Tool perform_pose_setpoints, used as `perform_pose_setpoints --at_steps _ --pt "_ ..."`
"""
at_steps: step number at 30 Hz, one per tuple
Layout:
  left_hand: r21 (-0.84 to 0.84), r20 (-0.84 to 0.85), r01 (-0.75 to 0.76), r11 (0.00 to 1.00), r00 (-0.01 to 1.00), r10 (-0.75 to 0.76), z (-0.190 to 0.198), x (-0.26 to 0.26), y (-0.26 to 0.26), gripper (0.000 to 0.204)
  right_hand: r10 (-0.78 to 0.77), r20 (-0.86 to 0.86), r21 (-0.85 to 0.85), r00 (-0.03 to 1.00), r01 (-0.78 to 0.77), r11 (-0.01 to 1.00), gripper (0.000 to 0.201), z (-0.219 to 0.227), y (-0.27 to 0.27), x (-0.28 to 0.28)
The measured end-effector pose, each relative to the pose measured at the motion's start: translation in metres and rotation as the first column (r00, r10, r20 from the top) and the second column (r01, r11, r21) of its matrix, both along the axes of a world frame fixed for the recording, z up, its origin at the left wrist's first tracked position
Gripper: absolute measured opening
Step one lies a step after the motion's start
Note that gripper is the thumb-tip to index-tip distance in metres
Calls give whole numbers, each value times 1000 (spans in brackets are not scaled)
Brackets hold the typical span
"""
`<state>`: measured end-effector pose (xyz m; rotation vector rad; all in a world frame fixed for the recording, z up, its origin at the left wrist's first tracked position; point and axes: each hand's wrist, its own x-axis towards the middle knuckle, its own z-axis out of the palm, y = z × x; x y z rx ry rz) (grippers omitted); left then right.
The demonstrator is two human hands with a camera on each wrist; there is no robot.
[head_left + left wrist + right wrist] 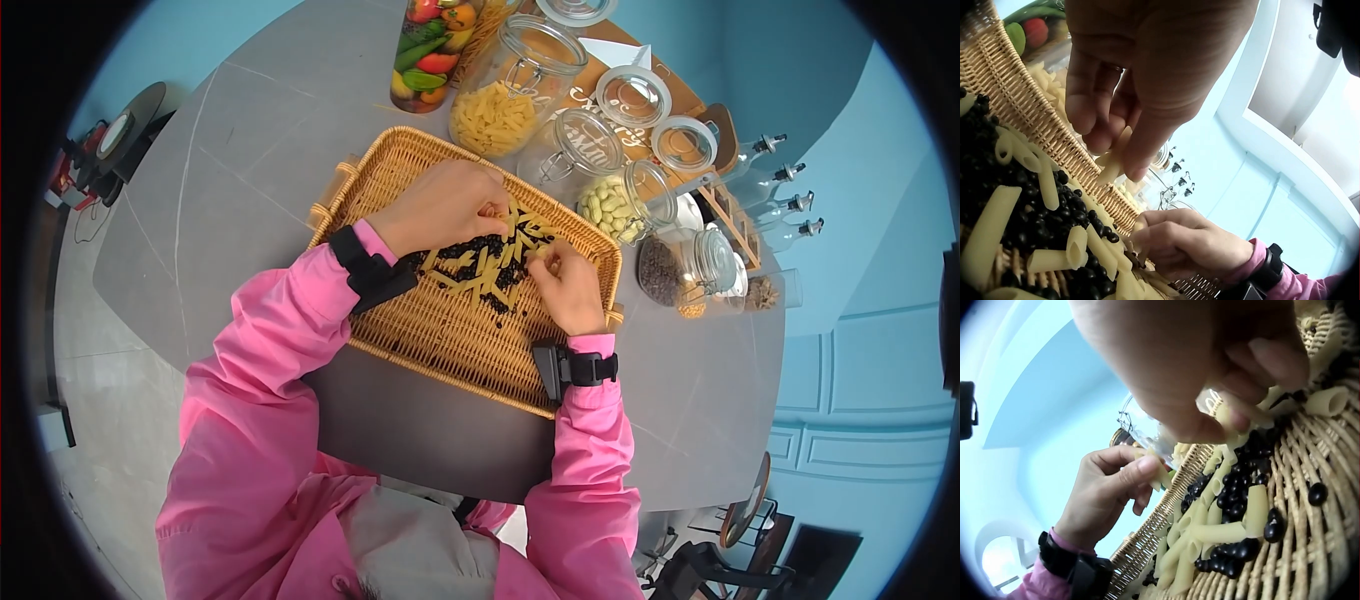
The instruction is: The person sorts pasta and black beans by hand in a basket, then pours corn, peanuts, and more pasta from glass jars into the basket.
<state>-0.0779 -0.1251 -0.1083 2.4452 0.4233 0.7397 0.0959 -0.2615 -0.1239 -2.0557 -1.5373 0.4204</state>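
A shallow wicker basket lies before me, with black beans and penne pasta mixed together on its floor. My left hand is over the basket's far side and pinches penne between thumb and fingers, above the pile. Lower and to the right, my right hand is at the pile's right edge. Its thumb and fingertips pinch a pale piece of penne, partly hidden by the fingers.
Beyond the basket stand an open glass jar of penne, a jar of pale green beans, a jar of dark beans and a tall container of colourful vegetables. Glass bottles line the far right of the grey table.
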Motion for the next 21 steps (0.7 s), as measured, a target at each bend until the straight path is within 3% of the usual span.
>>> perform_pose_setpoints --at_steps 1,5,8,10,14,17,21 --pt "-2 -1 -4 1000 1000 4 1 -1 0 21 -25 -66 40 998 27 999 19 4 0 -1" --pt "34 -13 -3 999 1000 3 -2 0 2 20 9 -23 197 1000 -4 980 17 13 1 -10" --pt "126 91 9 992 996 -21 -4 0 4 18 57 4 287 998 -56 956 18 13 1 -14" --pt "44 15 -14 999 1000 13 2 -1 1 19 68 8 303 998 -67 951 18 15 0 -16" --pt "44 4 -6 999 1000 6 0 0 1 19 108 14 380 994 -105 919 17 12 1 -17" --pt "56 -15 -16 998 1000 16 0 0 1 18 96 -13 346 995 -86 934 17 16 0 -19" --pt "53 47 -24 998 999 21 -2 3 1 15 71 -28 328 997 -58 943 17 14 2 -19"
